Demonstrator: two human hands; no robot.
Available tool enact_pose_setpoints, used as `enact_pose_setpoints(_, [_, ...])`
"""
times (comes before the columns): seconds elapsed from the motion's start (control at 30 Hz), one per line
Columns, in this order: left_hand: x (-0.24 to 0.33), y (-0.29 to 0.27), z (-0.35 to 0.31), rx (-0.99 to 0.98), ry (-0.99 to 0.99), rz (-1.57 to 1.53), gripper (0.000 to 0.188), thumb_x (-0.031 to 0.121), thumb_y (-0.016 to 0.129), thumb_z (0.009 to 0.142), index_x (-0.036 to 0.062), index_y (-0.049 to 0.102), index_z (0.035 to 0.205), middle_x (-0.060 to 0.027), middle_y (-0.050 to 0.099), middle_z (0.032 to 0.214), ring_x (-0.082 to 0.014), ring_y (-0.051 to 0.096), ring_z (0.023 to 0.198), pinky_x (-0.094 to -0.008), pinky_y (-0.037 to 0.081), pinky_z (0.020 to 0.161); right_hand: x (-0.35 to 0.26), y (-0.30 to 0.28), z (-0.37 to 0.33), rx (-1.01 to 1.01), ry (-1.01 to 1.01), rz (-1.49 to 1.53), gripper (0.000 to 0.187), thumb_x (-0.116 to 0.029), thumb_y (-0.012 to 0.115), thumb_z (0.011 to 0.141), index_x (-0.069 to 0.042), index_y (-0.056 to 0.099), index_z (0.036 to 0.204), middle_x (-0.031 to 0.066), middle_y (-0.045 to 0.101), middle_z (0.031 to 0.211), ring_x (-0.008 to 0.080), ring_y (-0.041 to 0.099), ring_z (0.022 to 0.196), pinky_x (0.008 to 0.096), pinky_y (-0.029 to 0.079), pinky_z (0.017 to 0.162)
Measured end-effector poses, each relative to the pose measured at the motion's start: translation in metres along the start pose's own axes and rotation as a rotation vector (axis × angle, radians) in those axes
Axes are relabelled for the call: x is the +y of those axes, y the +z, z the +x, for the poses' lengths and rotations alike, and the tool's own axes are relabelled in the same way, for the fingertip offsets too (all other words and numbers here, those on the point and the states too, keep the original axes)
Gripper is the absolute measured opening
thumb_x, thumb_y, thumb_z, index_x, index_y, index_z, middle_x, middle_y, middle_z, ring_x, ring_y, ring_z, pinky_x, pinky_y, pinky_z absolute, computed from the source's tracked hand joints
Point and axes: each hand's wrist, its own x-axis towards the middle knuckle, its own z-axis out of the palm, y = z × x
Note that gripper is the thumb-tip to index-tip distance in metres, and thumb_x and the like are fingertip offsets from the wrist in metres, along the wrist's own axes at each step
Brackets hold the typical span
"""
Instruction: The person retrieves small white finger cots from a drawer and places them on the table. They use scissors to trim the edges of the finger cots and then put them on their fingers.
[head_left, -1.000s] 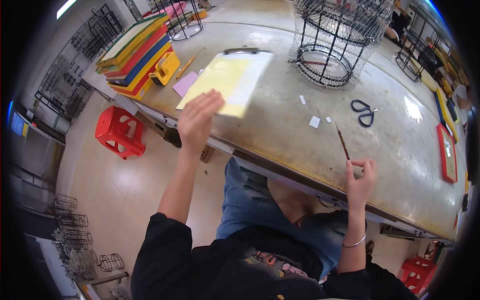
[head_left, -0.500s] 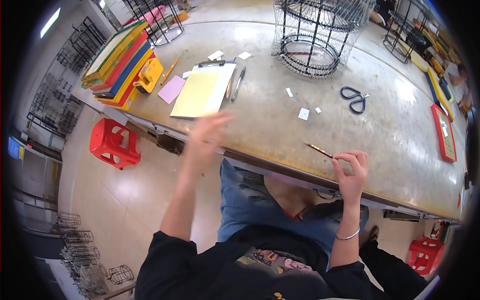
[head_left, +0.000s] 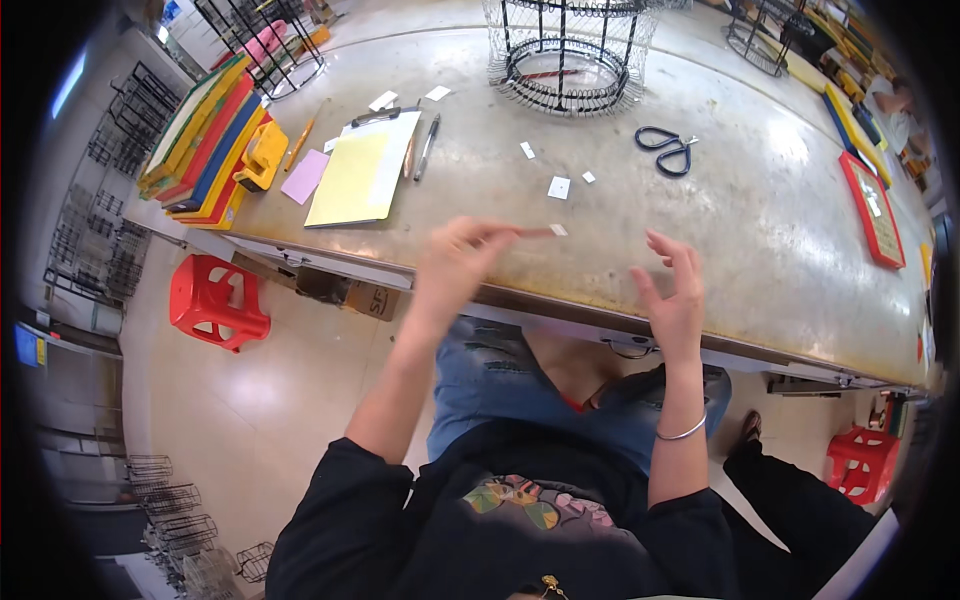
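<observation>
Blurred left hand (head_left: 455, 262) pinches a thin brown stick (head_left: 530, 232) – right hand (head_left: 672, 290) spread, fingers released – over the worn beige desk (head_left: 760, 230).

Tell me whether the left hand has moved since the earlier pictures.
Yes. The left hand was up on the yellow pad on the clipboard; it has drawn back to the table's near edge and now pinches a thin stick with a small white tip.
</observation>
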Motion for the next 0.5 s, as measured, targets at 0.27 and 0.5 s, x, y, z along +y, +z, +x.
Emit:
enact_pose_setpoints(0.27, [-0.062, -0.058, 0.099, 0.603, 0.301, 0.572, 0.014, 0.013, 0.064, 0.084, 0.0067, 0.071, 0.094, -0.0109, 0.065, 0.078, -0.0249, 0.059, 0.076, -0.0343, 0.046, 0.069, 0.001, 0.003, -0.002, -0.058, -0.019, -0.07, 0.015, -0.004, 0.065, 0.078, -0.006, 0.065, 0.093, 0.007, 0.06, 0.09, 0.0238, 0.055, 0.085, 0.0341, 0.046, 0.074])
enact_pose_setpoints(0.5, [-0.084, -0.042, 0.099, 0.526, 0.184, 0.551, 0.013, 0.012, 0.064, 0.081, 0.0087, 0.072, 0.091, -0.0117, 0.066, 0.091, -0.0266, 0.057, 0.092, -0.0359, 0.046, 0.08, 0.004, 0.002, -0.003, 0.002, 0.044, -0.015, 0.014, -0.001, 0.064, 0.077, -0.006, 0.065, 0.09, 0.0073, 0.06, 0.091, 0.0244, 0.055, 0.085, 0.034, 0.047, 0.073])
